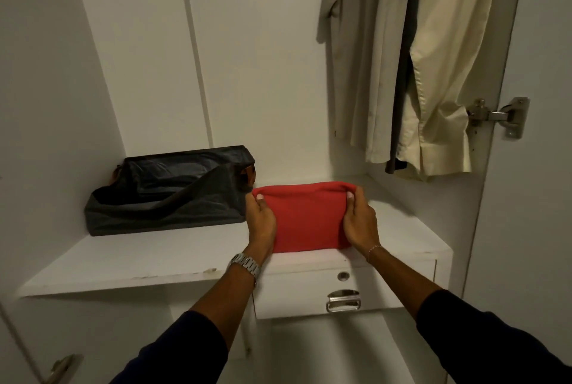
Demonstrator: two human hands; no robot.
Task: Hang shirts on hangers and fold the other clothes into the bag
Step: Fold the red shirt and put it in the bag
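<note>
A folded red garment [306, 216] lies on the white wardrobe shelf [154, 256], just right of an open dark grey bag [167, 198]. My left hand [261, 219] grips the garment's left edge, thumb on top. My right hand [360, 222] grips its right edge the same way. Pale shirts [433, 58] hang at the upper right, with a dark garment between them; their hangers are out of view.
Below the shelf's right half sits a white drawer [343, 290] with a metal handle and lock. A door hinge [498, 116] is fixed to the right panel. White wardrobe walls close in at left and back.
</note>
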